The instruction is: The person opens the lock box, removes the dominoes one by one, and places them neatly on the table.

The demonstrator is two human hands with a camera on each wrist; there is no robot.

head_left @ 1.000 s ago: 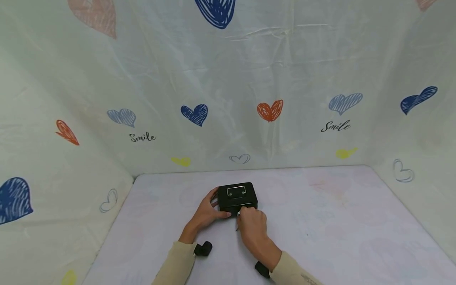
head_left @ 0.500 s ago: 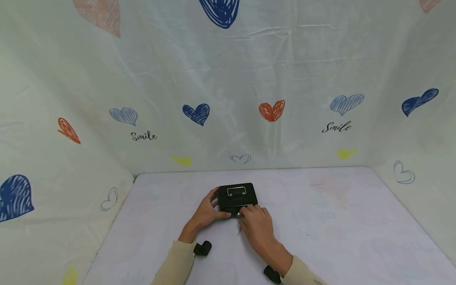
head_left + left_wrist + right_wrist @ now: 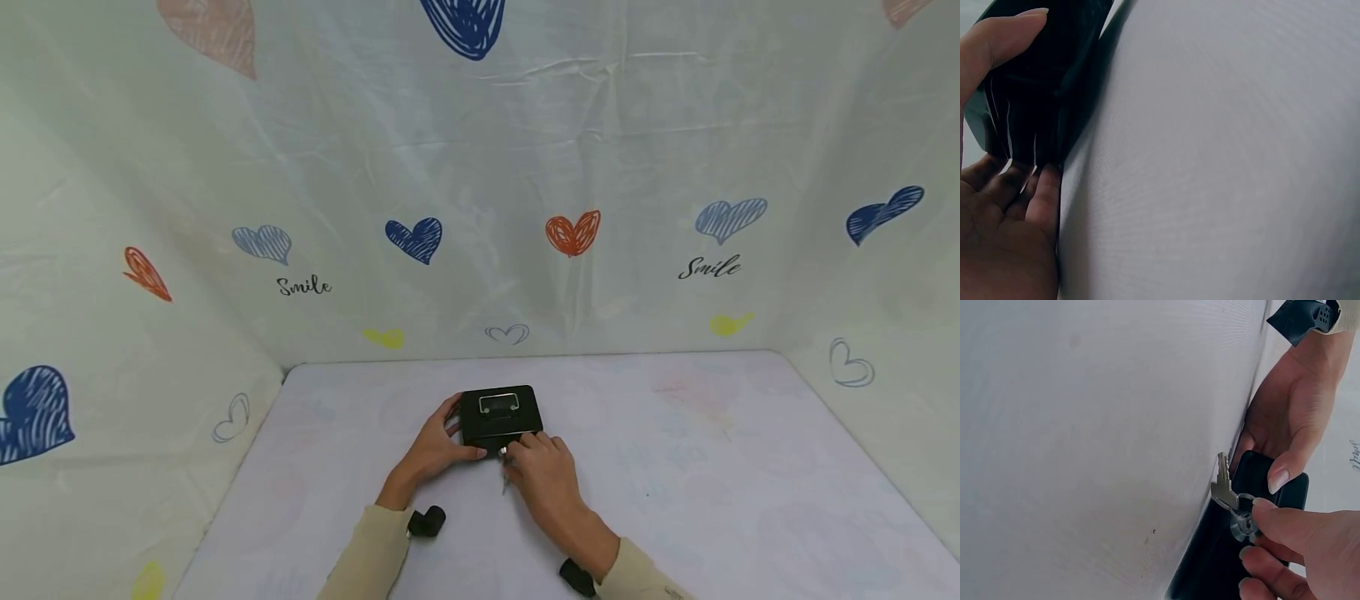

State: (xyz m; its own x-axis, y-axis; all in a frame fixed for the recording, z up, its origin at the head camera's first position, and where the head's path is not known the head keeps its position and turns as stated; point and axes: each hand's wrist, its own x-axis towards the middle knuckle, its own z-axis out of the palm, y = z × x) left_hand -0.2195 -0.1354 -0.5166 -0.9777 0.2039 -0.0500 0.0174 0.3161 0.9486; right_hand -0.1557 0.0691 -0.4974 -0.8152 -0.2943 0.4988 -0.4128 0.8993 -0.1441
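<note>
A black cash box (image 3: 498, 421) with a metal carrying handle on its lid sits on the table. My left hand (image 3: 433, 446) grips its left end, thumb on the front wall and fingers along the side. At the front wall, my right hand (image 3: 543, 475) has thumb and fingers at the round silver lock (image 3: 1244, 526). It pinches keys on a ring there; one key (image 3: 1224, 481) dangles from the ring beside the lock. What lies between thumb and forefinger is mostly hidden. In the left wrist view, the left thumb (image 3: 1010, 39) lies against the dark box.
The white table (image 3: 712, 467) spreads to both sides of the box. A pale curtain (image 3: 480, 167) printed with hearts and "Smile" hangs behind and at the sides. Black wrist cameras, one by the left sleeve (image 3: 367, 550), sit close to the tabletop.
My right hand has turned and shifted slightly to the right, its fingers less bunched at the lock. The dangling key shows more clearly. My left hand and the box stay in place.
</note>
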